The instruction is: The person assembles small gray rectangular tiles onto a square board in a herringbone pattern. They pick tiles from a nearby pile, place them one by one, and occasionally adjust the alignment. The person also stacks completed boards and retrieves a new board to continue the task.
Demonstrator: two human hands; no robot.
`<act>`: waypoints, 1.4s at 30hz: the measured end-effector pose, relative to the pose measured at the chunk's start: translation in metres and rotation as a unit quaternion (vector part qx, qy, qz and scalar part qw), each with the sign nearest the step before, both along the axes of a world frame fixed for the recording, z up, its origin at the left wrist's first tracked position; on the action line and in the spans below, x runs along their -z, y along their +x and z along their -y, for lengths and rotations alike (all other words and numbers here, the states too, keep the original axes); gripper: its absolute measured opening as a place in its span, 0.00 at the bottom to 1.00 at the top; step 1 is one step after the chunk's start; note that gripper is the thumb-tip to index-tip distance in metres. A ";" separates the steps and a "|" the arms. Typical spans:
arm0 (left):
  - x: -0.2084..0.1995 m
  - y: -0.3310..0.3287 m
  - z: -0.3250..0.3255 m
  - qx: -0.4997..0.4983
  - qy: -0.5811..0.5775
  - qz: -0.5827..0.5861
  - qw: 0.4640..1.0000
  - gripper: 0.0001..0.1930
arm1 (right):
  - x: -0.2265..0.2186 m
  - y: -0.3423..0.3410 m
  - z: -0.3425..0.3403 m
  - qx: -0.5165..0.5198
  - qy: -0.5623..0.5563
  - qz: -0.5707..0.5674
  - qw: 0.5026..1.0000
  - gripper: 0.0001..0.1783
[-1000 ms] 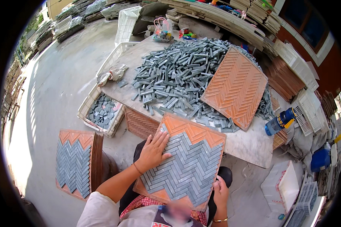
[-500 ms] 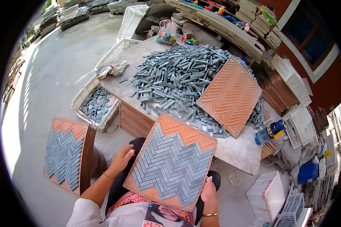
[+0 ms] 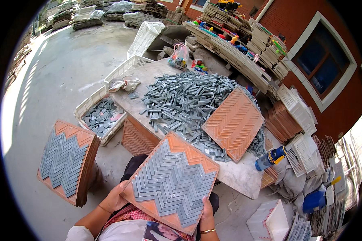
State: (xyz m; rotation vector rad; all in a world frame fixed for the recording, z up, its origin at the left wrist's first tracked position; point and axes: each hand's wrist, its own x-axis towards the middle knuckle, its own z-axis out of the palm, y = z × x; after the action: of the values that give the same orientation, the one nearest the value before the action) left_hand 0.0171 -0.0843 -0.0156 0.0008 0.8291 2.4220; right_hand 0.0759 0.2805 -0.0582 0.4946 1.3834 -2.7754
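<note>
A blue bottle (image 3: pixel 270 159) is at the right edge of the table (image 3: pixel 245 182), a clear, pink-handled bag (image 3: pixel 177 60) at its far edge. Farther right are a white box (image 3: pixel 267 223), a blue jug (image 3: pixel 314 202) and a window (image 3: pixel 322 62) in a red wall (image 3: pixel 287 26).

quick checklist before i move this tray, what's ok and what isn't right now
1. Left hand on the tray: ok, it holds the left corner.
2. Right hand on the tray: ok, it holds the right edge.
3. Orange tray fully covered: not ok, bare orange shows at the far and near ends, beyond the grey strips.
4. Tray clear of the table: cannot tell, it overlaps the table's near edge in this view.
5. Blue bottle out of the way: ok, it is apart from the tray, to the right.
6. Tray stack at left level: cannot tell, the lens bends its edges.
</note>
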 end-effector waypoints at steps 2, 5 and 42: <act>-0.015 0.003 0.000 -0.010 0.065 0.008 0.998 0.44 | -0.017 -0.001 0.017 0.028 0.016 -0.035 0.999 0.36; -0.051 0.015 -0.025 -0.054 0.115 -0.073 0.989 0.45 | -0.045 -0.019 0.038 0.049 -0.014 -0.067 0.996 0.35; 0.040 0.079 0.177 -0.516 -0.057 -0.036 0.854 0.30 | -0.053 -0.204 0.274 -0.264 -0.065 0.124 0.954 0.27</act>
State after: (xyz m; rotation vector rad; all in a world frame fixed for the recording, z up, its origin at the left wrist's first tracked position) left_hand 0.0958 -0.2616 -0.0560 -0.5331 1.2177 3.3601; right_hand -0.1282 0.0062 -0.0056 0.3813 1.0733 -2.2639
